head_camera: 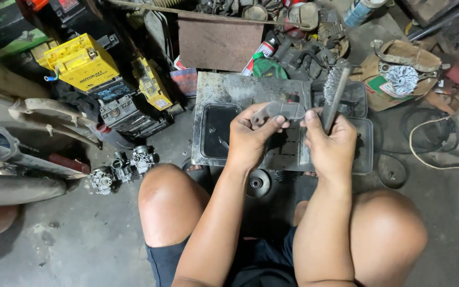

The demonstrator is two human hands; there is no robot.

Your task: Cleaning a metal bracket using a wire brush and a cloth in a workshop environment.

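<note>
A flat, grey, grimy metal bracket (278, 111), curved and narrowing to a rounded left end, is pinched by the left hand (252, 135) above a dark oily metal tray (224, 87). A round-bristled wire brush (334, 87) is clenched upright in the right hand (329, 143). Clutter crowds the tray's far edge; open concrete floor (75, 239) is seen at left.

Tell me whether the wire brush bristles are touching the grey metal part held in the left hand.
Apart. The head view shows the wire brush upright in the right hand, its bristles above and right of the grey metal part gripped by the left hand.
</note>
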